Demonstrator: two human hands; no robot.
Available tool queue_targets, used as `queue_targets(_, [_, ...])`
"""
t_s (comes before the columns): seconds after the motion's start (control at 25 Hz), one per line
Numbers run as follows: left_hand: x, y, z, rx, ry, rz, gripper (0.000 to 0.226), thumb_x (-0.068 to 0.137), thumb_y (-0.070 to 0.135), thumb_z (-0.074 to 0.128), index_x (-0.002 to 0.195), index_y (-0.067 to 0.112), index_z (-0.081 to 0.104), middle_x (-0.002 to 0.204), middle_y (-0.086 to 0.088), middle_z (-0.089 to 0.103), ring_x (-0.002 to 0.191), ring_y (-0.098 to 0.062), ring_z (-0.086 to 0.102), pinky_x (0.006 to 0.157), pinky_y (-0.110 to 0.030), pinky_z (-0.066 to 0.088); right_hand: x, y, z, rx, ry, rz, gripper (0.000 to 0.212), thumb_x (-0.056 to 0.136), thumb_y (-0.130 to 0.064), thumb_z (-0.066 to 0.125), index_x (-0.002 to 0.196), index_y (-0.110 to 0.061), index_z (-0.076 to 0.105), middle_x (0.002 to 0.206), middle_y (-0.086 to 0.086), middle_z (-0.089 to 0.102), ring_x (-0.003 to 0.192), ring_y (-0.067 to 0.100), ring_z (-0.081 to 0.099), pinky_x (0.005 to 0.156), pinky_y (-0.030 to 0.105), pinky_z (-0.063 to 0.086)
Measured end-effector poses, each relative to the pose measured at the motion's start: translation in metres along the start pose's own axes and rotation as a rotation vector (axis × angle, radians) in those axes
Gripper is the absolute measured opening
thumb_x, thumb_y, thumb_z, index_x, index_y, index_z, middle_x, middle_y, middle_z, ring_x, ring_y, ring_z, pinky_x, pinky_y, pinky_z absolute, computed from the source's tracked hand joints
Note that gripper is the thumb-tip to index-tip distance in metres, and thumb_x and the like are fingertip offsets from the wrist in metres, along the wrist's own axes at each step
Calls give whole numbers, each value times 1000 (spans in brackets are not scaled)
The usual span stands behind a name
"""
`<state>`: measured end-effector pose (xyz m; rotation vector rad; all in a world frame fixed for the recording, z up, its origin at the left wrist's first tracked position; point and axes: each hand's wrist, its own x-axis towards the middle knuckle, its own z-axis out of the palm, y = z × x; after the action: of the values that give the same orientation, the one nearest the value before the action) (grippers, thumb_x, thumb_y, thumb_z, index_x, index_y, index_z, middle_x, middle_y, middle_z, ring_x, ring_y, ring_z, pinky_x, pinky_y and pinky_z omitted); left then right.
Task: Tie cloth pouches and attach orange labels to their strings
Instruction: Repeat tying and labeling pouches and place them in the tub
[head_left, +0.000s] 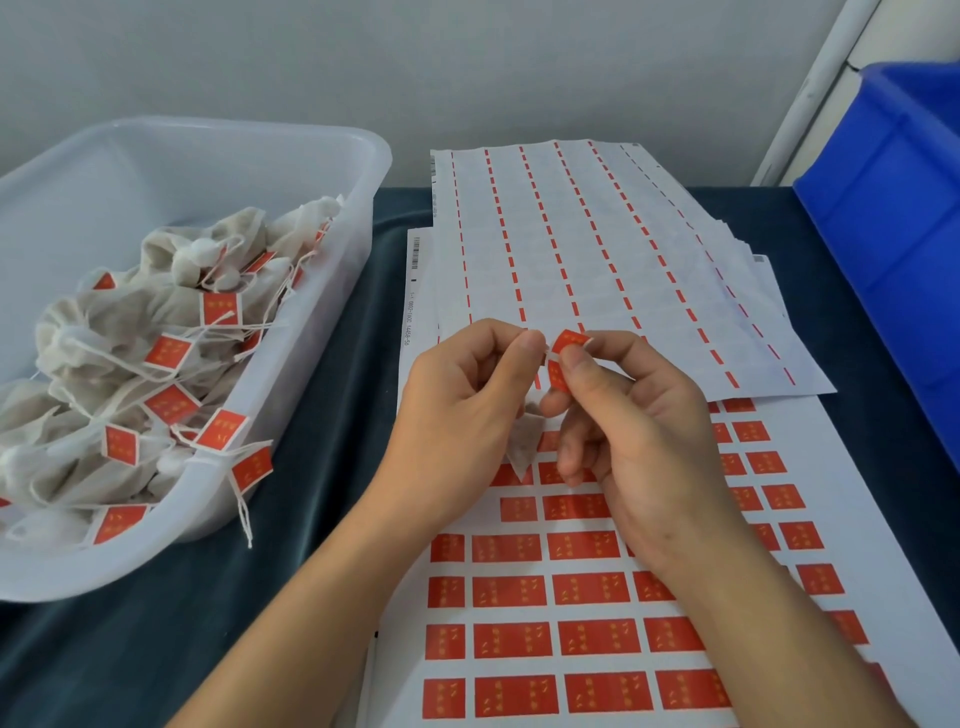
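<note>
My left hand (467, 395) and my right hand (628, 415) meet above the label sheets. Between my right thumb and fingers I pinch an orange label (567, 343), folded over a thin white string. My left thumb and forefinger pinch the string just left of the label. A small whitish cloth pouch (522, 447) hangs below my hands, mostly hidden by them. Under my hands lies a white sheet of orange labels (597, 639).
A clear plastic tub (291, 156) on the left holds several tied pouches with orange labels. Used label sheets (571, 239) with the labels peeled off are stacked at the back. A blue bin (904, 218) stands at the right. Dark cloth covers the table (249, 597).
</note>
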<state>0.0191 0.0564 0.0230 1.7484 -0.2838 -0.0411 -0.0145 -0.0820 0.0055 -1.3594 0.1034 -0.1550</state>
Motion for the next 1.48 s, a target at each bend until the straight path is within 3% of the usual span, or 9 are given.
queue_targets(0.6, [-2, 0, -2, -39, -26, 3, 19, 103, 25, 64, 91, 15, 74, 74, 9, 73, 68, -2, 69, 66, -14, 54, 0, 2, 0, -43, 30, -21, 16, 92, -40, 68, 103, -29, 71, 75, 7, 73, 44, 19, 58, 47, 29, 53])
queue_targets(0.76, [-3, -1, -3, -51, -19, -2, 13, 100, 22, 69, 93, 13, 75, 77, 3, 77, 71, -8, 75, 66, -16, 56, -1, 1, -2, -113, 39, -53, 9, 99, -31, 65, 106, -27, 69, 73, 6, 73, 43, 22, 61, 47, 29, 54])
queue_targets(0.96, [-2, -3, -4, -71, 58, -31, 18, 101, 20, 65, 88, 13, 74, 71, 6, 72, 66, -5, 70, 65, -14, 54, -2, -5, -5, -220, 53, -76, 24, 105, -32, 56, 124, -43, 65, 81, 0, 77, 47, 26, 68, 46, 32, 57])
queue_targets(1.16, [-1, -4, -5, -111, 55, -86, 21, 102, 24, 64, 84, 17, 74, 73, 4, 72, 68, -13, 68, 68, -18, 57, -2, -4, -8, -294, 32, -112, 25, 103, -17, 56, 115, -33, 71, 87, -4, 74, 51, 21, 65, 43, 32, 55])
queue_targets(1.28, [0, -6, -7, -140, 39, -120, 22, 102, 25, 65, 85, 17, 75, 77, -2, 73, 71, -16, 69, 71, -23, 60, -2, -2, -8, -347, -49, -89, 20, 98, -32, 62, 115, -38, 69, 90, -12, 72, 56, 13, 66, 49, 21, 54])
queue_targets(1.48, [0, -7, -8, -146, 14, -128, 21, 102, 27, 65, 85, 21, 76, 85, -6, 76, 77, -23, 73, 78, -31, 63, -2, -3, -6, -523, -20, -85, 32, 83, -65, 58, 104, -42, 66, 67, -12, 66, 52, 7, 60, 50, 17, 50])
